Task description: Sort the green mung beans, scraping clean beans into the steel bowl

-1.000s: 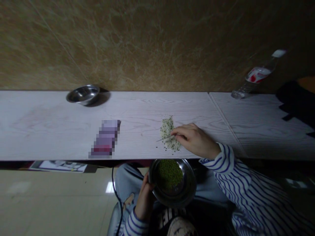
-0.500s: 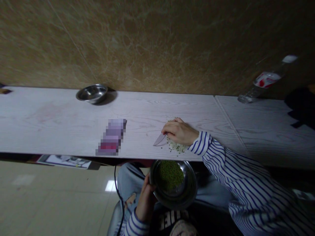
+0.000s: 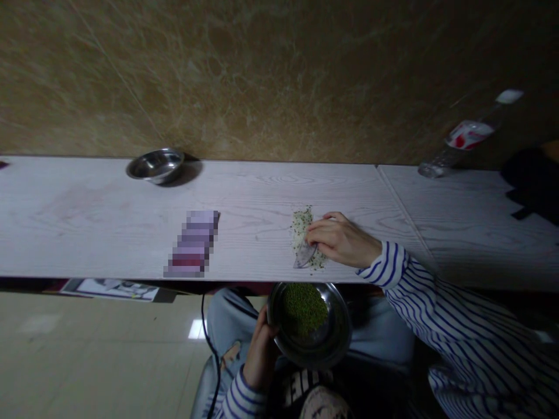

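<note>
My right hand (image 3: 338, 238) is closed on a small knife (image 3: 304, 255), its thin pointed blade showing beyond my fingers and its handle hidden. The blade is over a loose patch of white grains mixed with green beans (image 3: 301, 224), spread on the pale wooden counter (image 3: 244, 233). Below the counter's front edge, my left hand (image 3: 262, 343) grips the left rim of a steel bowl (image 3: 339, 326). Small green beans (image 3: 303, 308) lie inside this bowl, which is held over my lap.
Another steel bowl (image 3: 155, 169) stands at the back left of the counter. A pixelated, flat purple item (image 3: 192, 244) lies nearer the front edge. At the back right are a clear plastic bottle (image 3: 469, 135) and a dark object (image 3: 533, 180). A wall (image 3: 262, 81) rises behind.
My right hand swept left over the grain patch with the knife, then drew back right, uncovering the grains. The left hand has kept its grip on the bowl.
</note>
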### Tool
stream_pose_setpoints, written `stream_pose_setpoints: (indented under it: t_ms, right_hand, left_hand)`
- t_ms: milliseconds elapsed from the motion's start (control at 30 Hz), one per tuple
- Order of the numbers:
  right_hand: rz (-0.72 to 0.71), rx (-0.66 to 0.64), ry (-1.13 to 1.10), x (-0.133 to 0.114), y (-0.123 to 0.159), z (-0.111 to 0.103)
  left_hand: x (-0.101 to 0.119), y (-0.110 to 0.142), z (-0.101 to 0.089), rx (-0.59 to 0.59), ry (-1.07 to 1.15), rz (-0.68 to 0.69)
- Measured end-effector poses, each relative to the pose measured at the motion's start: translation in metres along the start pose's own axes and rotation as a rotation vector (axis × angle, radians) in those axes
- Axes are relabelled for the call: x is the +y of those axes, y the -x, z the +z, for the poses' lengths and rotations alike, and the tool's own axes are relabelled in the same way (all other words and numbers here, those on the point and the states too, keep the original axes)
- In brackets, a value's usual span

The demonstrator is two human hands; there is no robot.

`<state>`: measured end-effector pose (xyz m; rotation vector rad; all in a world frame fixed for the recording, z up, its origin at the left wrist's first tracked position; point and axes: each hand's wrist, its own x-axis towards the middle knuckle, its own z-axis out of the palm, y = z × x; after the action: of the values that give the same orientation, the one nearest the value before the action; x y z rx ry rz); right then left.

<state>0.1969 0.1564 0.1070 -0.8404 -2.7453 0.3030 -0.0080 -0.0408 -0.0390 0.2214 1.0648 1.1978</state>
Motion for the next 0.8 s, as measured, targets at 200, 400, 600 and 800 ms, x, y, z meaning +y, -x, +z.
stream_pose_setpoints:
  t_ms: [200,400,600,800]
  right_hand:
    - [0.012,0.033,0.027,0.001,0.015,-0.006]
    - [0.079,0.166,0.034,-0.003,0.035,-0.015]
    - [0.289,0.343,0.132,-0.004,0.050,-0.005]
    - [0.358,0.343,0.170,-0.007,0.049,0.009]
  left_hand:
    - [0.000,-0.001,0.004,-0.009,0.004,0.011]
    - [0.005,0.002,0.007,-0.012,-0.025,-0.001]
    - [-0.002,-0.002,0.003,-0.032,0.002,-0.007]
    - [0.000,-0.001,0.003,-0.035,-0.010,-0.026]
